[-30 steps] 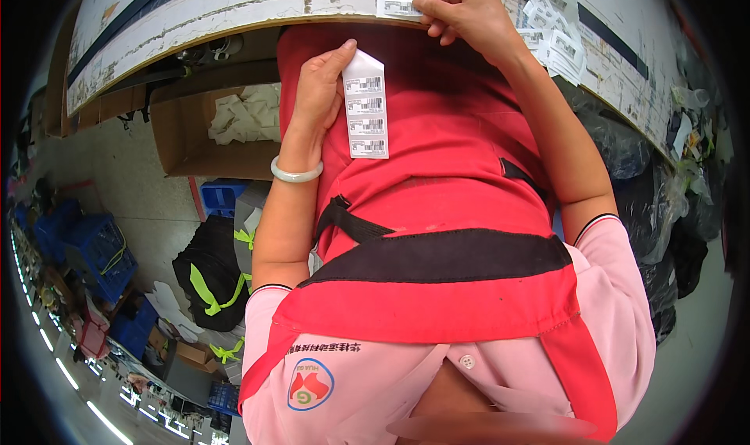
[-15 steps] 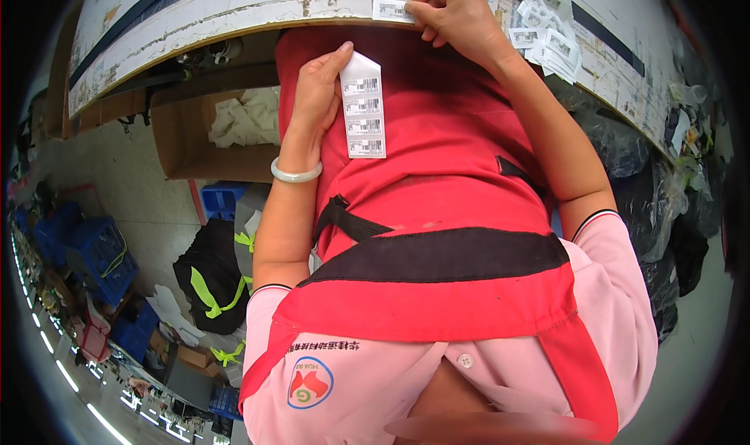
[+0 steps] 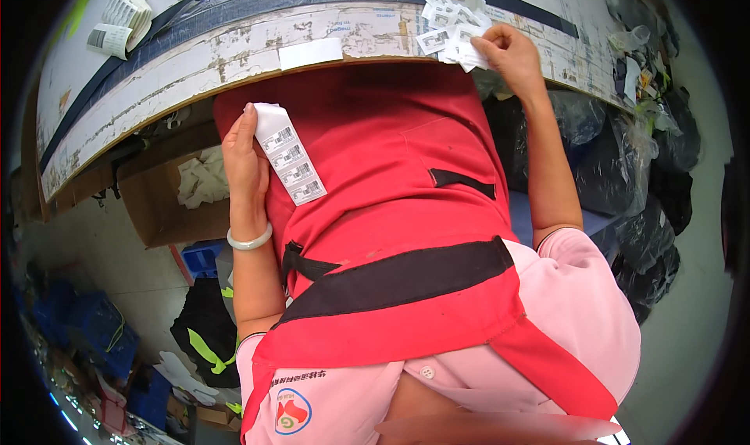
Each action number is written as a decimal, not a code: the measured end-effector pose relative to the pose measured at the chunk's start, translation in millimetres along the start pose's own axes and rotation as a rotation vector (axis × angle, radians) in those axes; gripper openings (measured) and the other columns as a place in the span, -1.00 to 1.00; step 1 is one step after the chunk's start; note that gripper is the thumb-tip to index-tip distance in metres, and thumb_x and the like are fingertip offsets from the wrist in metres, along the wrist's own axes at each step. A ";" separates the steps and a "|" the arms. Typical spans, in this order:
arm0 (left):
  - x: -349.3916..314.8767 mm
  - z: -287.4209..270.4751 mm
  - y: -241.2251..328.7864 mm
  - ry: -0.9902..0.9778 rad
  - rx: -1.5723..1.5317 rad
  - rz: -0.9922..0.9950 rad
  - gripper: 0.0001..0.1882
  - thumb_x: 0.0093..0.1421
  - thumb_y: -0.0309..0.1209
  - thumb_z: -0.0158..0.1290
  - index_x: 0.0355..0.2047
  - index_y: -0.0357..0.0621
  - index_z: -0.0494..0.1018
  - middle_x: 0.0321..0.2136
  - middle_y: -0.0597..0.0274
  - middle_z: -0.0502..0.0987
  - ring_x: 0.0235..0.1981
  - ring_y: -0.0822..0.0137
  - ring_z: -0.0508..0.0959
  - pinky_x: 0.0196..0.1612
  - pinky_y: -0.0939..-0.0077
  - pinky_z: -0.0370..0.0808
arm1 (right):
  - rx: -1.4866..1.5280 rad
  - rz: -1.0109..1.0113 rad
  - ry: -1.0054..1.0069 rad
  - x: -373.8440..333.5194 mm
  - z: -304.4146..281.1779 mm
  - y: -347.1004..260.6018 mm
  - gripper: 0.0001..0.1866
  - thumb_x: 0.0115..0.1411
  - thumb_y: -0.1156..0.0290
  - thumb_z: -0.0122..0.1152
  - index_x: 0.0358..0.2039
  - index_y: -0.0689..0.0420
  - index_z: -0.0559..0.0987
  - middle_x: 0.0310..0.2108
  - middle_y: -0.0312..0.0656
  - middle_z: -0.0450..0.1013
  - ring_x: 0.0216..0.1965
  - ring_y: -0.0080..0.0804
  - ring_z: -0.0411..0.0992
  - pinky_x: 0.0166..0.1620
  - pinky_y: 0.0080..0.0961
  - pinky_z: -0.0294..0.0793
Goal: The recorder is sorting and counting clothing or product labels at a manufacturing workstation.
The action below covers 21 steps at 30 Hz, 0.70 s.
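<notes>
My left hand (image 3: 245, 160) pinches the top of a strip of barcode labels (image 3: 294, 164) between thumb and fingers. The white strip hangs over my red apron, with several printed labels facing up. My right hand (image 3: 514, 60) is at the near right side of a loose pile of small white printed slips (image 3: 453, 21) on the table. Its thumb and forefinger are closed at a slip on the pile's edge, partly hidden by the fingertips. A plain white paper rectangle (image 3: 311, 54) lies at the table's front edge, between my two hands.
The worn white table (image 3: 234, 48) crosses the top, with dark blue tape strips. Printed sheets (image 3: 121, 19) lie at its far left. Below left stands a cardboard box (image 3: 160, 214) with pale cloth inside. Plastic-wrapped dark bundles (image 3: 625, 171) are at the right.
My right hand has left the front edge, where it held a printed label, and moved right to the slip pile. The view has shifted; the left hand keeps the strip.
</notes>
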<state>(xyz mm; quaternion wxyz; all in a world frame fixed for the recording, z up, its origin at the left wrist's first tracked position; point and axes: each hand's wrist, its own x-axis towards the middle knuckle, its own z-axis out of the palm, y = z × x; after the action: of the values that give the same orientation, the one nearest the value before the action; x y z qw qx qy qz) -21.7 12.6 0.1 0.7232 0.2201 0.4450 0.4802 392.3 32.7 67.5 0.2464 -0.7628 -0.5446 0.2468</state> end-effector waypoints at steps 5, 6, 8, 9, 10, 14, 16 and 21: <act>-5.4 4.5 1.6 0.023 0.020 0.058 -0.68 0.33 -0.25 -0.03 -0.22 -0.30 0.51 -0.38 0.21 0.59 -0.41 0.46 0.57 -0.29 0.60 0.51 | -0.156 -0.003 0.118 -3.1 9.1 -7.3 -0.61 0.02 0.16 0.39 -0.23 0.13 0.54 -0.61 -0.30 0.43 -0.56 -0.51 0.40 -0.44 -0.51 0.39; -6.3 6.7 2.1 0.050 0.035 0.074 -0.67 0.34 -0.24 -0.03 -0.22 -0.31 0.52 -0.38 0.21 0.59 -0.41 0.46 0.56 -0.29 0.60 0.50 | -0.230 -0.079 0.163 -7.8 10.1 -20.2 -0.60 0.04 0.16 0.37 -0.19 0.11 0.52 -0.60 -0.30 0.42 -0.56 -0.49 0.40 -0.43 -0.50 0.39; -10.7 13.1 5.7 0.069 0.062 0.113 -0.65 0.34 -0.23 -0.03 -0.22 -0.32 0.52 -0.39 0.23 0.59 -0.42 0.48 0.55 -0.29 0.61 0.49 | -0.167 -0.188 0.164 -21.2 20.1 -46.1 -0.69 0.14 0.22 0.28 -0.19 0.12 0.53 -0.56 -0.31 0.46 -0.54 -0.51 0.41 -0.42 -0.50 0.40; -10.3 16.6 6.0 0.062 0.078 0.129 -0.65 0.34 -0.22 -0.04 -0.21 -0.33 0.52 -0.40 0.23 0.59 -0.41 0.49 0.55 -0.29 0.61 0.49 | 0.030 -0.198 0.042 -31.4 31.7 -57.9 -0.73 0.16 0.25 0.26 -0.22 0.15 0.55 -0.52 -0.31 0.48 -0.51 -0.54 0.42 -0.39 -0.51 0.41; -11.4 16.8 6.8 0.041 0.085 0.143 -0.64 0.34 -0.21 -0.04 -0.20 -0.33 0.52 -0.39 0.22 0.59 -0.41 0.50 0.55 -0.29 0.62 0.49 | 0.232 -0.209 -0.087 -42.1 47.3 -75.2 -0.76 0.19 0.28 0.23 -0.24 0.18 0.56 -0.48 -0.31 0.51 -0.47 -0.57 0.43 -0.36 -0.52 0.41; -8.4 20.2 4.1 0.040 0.111 0.185 -0.67 0.33 -0.24 -0.02 -0.20 -0.32 0.53 -0.39 0.22 0.59 -0.42 0.49 0.55 -0.32 0.64 0.50 | 0.539 -0.120 -0.815 -81.7 114.4 -136.0 -0.78 0.23 0.30 0.20 -0.25 0.19 0.59 -0.41 -0.38 0.49 -0.41 -0.69 0.37 -0.36 -0.67 0.41; -12.1 29.1 7.0 0.069 0.123 0.240 -0.70 0.34 -0.28 -0.01 -0.22 -0.30 0.56 -0.35 0.28 0.58 -0.38 0.57 0.50 -0.27 0.70 0.43 | 0.567 -0.059 -0.931 -83.3 128.6 -142.0 -0.80 0.23 0.32 0.21 -0.30 0.20 0.59 -0.52 -0.37 0.46 -0.54 -0.72 0.32 -0.49 -0.72 0.32; -22.6 25.1 20.9 -0.091 0.150 0.434 -0.73 0.32 -0.33 0.01 -0.11 -0.24 0.55 -0.27 0.27 0.56 -0.28 0.56 0.50 -0.19 0.70 0.42 | 0.532 -0.048 -0.973 -74.7 130.4 -150.4 -0.79 0.23 0.31 0.22 -0.34 0.21 0.58 -0.56 -0.38 0.43 -0.58 -0.73 0.30 -0.54 -0.74 0.30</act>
<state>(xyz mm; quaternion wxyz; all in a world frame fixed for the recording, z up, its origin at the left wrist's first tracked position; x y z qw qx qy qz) -13.9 4.4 38.2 0.6038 0.3852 0.3888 0.5796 180.2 18.4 73.9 0.1561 -0.4597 -0.5315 0.6941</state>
